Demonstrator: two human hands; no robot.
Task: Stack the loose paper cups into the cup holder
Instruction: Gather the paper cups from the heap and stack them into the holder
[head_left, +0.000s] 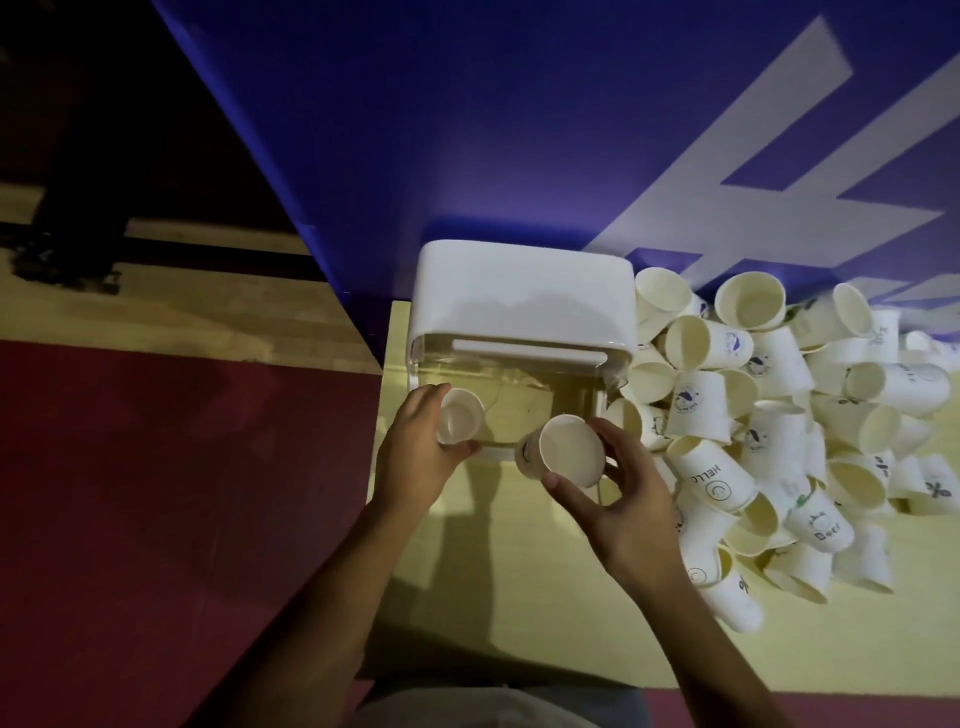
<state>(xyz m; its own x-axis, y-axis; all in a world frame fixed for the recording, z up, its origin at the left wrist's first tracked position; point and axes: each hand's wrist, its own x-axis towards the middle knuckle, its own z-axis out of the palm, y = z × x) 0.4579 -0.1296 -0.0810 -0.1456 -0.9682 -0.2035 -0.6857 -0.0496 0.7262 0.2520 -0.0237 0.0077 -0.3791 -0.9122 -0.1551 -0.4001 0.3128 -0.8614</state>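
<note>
Now | left hand (415, 457) grips small cup (460, 415) | right hand (631, 499) pinches tilted cup (569, 449) | holder (524, 291) murky

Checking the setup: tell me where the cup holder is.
Head view: the cup holder sits mid-frame on the yellow table against the blue wall, the loose paper cups piled along its right.

"HELLO" printed on loose cup (711, 475); "%" on far-right cup (935, 486).

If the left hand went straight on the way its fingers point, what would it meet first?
Probably the white-lidded clear plastic cup holder: its transparent front lies just beyond the left hand and the small white paper cup it grips. Depth is hard to judge from this one view.
</note>
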